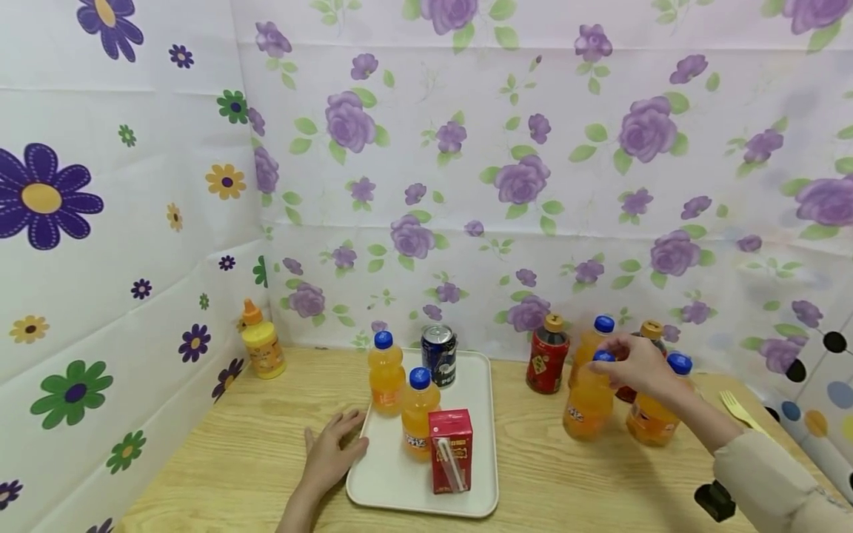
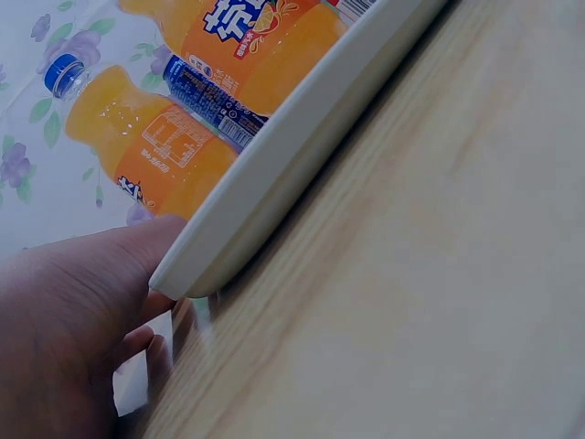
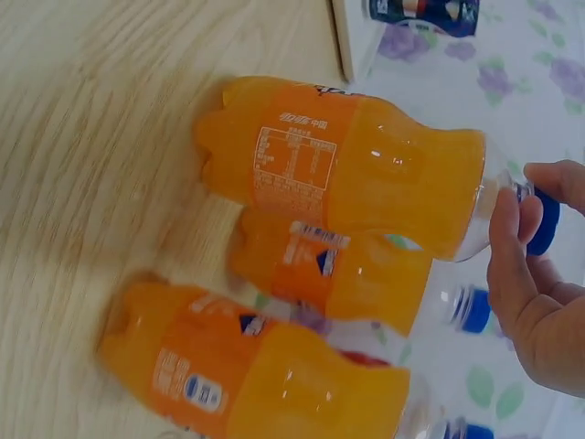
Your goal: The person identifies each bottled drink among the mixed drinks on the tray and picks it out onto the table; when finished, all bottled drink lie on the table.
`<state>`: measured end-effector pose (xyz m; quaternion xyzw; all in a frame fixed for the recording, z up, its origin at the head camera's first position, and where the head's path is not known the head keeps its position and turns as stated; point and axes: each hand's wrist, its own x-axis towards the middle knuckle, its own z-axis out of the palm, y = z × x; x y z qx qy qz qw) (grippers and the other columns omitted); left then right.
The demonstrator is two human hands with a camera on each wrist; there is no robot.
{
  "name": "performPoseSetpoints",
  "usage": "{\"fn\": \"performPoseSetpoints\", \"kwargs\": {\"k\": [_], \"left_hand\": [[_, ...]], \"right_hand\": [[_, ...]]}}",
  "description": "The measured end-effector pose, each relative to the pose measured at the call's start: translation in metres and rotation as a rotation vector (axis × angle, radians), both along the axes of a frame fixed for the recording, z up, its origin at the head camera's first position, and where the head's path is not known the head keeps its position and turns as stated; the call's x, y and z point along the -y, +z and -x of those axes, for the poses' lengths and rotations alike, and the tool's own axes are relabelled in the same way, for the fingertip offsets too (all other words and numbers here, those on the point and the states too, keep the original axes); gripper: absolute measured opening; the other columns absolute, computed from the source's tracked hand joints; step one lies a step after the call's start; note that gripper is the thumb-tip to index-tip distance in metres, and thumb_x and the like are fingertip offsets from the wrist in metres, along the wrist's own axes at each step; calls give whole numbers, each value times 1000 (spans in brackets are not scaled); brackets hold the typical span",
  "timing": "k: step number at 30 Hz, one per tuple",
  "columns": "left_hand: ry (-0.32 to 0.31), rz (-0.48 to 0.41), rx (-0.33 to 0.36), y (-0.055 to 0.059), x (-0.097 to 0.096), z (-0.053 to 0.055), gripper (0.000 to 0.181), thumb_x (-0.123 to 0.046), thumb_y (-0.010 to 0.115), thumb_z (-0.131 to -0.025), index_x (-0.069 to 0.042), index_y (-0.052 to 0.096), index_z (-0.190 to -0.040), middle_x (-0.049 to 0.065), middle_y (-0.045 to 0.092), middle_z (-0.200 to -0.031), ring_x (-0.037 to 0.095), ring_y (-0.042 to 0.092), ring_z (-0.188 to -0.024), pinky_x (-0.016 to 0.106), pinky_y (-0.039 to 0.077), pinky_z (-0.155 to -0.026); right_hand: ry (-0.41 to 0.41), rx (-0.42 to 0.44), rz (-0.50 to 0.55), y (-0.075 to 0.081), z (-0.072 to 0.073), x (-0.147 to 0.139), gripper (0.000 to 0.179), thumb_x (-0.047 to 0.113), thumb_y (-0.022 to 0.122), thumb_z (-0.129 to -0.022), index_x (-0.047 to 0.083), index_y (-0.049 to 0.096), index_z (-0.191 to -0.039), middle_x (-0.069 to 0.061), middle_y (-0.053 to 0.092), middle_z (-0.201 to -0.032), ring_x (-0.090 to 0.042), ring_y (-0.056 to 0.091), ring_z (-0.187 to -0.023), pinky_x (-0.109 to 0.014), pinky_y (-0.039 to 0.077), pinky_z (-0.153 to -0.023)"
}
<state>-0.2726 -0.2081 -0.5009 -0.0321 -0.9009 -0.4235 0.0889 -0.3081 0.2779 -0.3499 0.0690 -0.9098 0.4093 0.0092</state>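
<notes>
My right hand (image 1: 636, 363) pinches the blue cap of an orange soda bottle (image 3: 366, 169), which is upright; whether its base touches the table I cannot tell. Beside it stand two more orange soda bottles, one behind (image 3: 311, 265) and one to the right (image 1: 653, 414). My left hand (image 1: 331, 451) rests at the left edge of a cream tray (image 1: 386, 496), its thumb touching the rim (image 2: 265, 174) and its other fingers loosely spread outside. On the tray are two orange soda bottles (image 1: 386, 381) (image 1: 418, 414), a dark blue Pepsi can (image 1: 440, 359) and a red drink carton (image 1: 451, 444) with a straw.
A red-labelled dark bottle (image 1: 549, 359) stands near the back wall; another with a gold cap (image 1: 651, 330) is partly hidden by my right hand. A yellow bottle (image 1: 263, 348) stands at the back left. A yellow fork (image 1: 740, 409) lies at the right edge. Floral cloth (image 1: 433, 185) walls the table.
</notes>
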Motion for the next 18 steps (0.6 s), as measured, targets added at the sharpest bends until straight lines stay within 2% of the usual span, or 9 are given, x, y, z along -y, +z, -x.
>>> {"fn": "performPoseSetpoints", "kwargs": {"k": [8, 14, 18], "left_hand": [[1, 10, 6, 0, 0, 2, 44, -20, 72, -87, -6, 64, -128, 20, 54, -143, 49, 34, -141, 79, -9, -108], [-1, 4, 11, 1, -1, 1, 44, -19, 71, -87, -6, 64, -128, 20, 53, -143, 48, 34, -141, 79, -9, -108], [1, -6, 15, 1, -1, 0, 45, -18, 71, -87, -5, 63, -129, 21, 53, -143, 49, 34, -141, 78, -9, -108]], "right_hand": [[-22, -18, 3, -2, 0, -23, 49, 29, 71, -89, -7, 53, -117, -14, 65, -95, -17, 67, -69, -35, 61, -65], [-40, -48, 4, -6, 3, -32, 50, 29, 71, -89, -9, 53, -117, -20, 66, -102, -10, 67, -74, -32, 62, -66], [-43, -44, 2, -7, 4, -33, 52, 29, 71, -89, -10, 53, -120, -21, 66, -105, -11, 67, -77, -31, 62, -67]]}}
